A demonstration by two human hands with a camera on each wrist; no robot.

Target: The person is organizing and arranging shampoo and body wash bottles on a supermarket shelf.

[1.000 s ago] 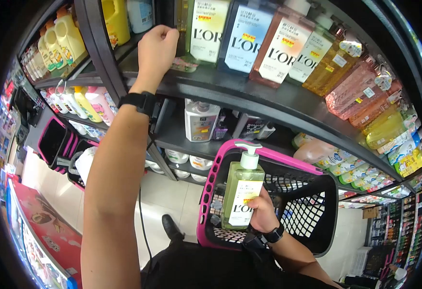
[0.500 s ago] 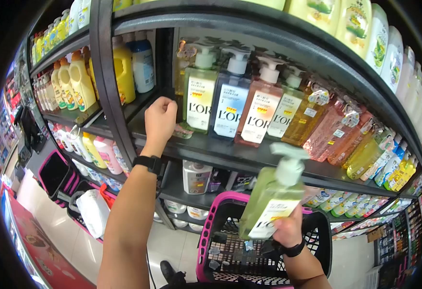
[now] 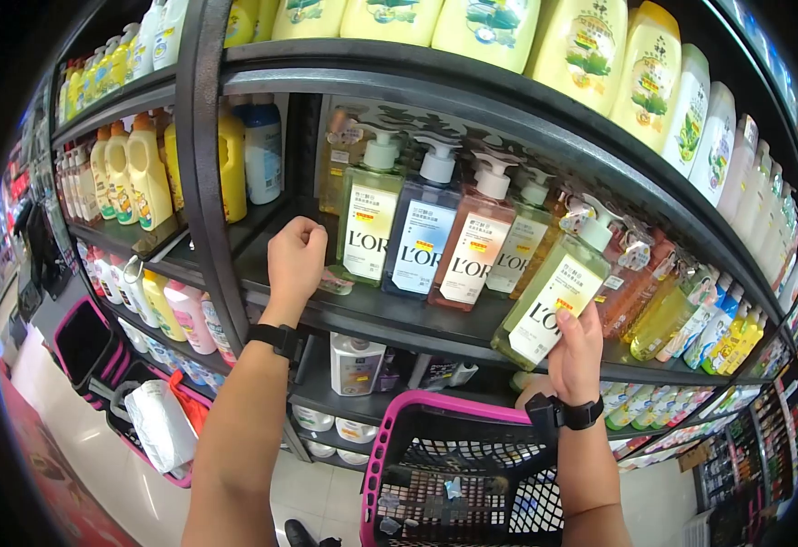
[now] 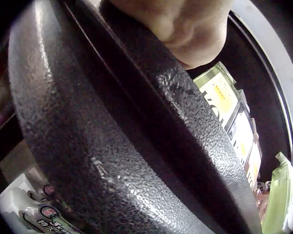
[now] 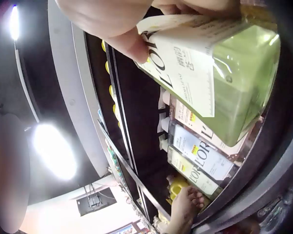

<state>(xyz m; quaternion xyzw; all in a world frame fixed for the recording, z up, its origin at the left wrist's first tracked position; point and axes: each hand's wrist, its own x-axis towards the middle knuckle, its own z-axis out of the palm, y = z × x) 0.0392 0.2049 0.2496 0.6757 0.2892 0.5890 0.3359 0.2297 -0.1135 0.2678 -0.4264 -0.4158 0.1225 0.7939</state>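
Note:
My right hand [image 3: 578, 360] grips a green pump bottle [image 3: 554, 296] low on its body, thumb across the white label. The bottle tilts, its pump up and to the right, in front of the middle shelf. In the right wrist view, the green bottle's base [image 5: 244, 73] faces the camera. My left hand [image 3: 297, 260] is curled like a fist at the shelf's front edge, beside a standing green pump bottle [image 3: 367, 223]; nothing shows in it. To the right stand a blue pump bottle [image 3: 422, 232], a pink one [image 3: 474, 242] and another green one [image 3: 519, 239].
A black basket with a pink rim [image 3: 376, 474] is below my right arm, small scraps inside. Amber and pink bottles [image 3: 631, 283] line the shelf to the right. Yellow bottles [image 3: 485, 32] fill the shelf above. More baskets [image 3: 89, 337] stand at lower left.
My right hand has lifted the green bottle from over the basket up to the shelf front, swinging it rightward. The left hand stays curled at the shelf edge. The head view has tilted up.

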